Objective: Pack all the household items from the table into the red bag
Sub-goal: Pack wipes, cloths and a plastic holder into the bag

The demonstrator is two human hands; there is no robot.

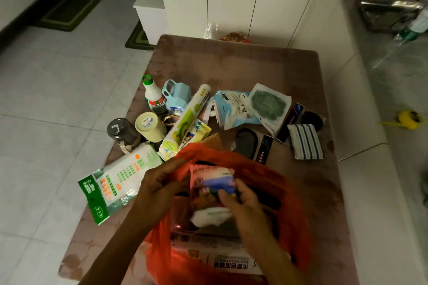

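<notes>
Your left hand [159, 183] pinches the rim of the red bag [287, 194] at the table's [254, 65] near edge, while your right hand [240, 201] grips a pink packet [209, 180] over its mouth.

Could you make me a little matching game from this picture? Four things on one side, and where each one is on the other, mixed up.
Things:
1. pink packet
2. striped cloth
3. white bottle
4. yellow toy

Places:
A. on the floor, right of the table
B. standing upright at the table's left edge
C. held in the right hand over the red bag
D. lying near the table's right edge

Pairs: 1-C, 2-D, 3-B, 4-A
</notes>
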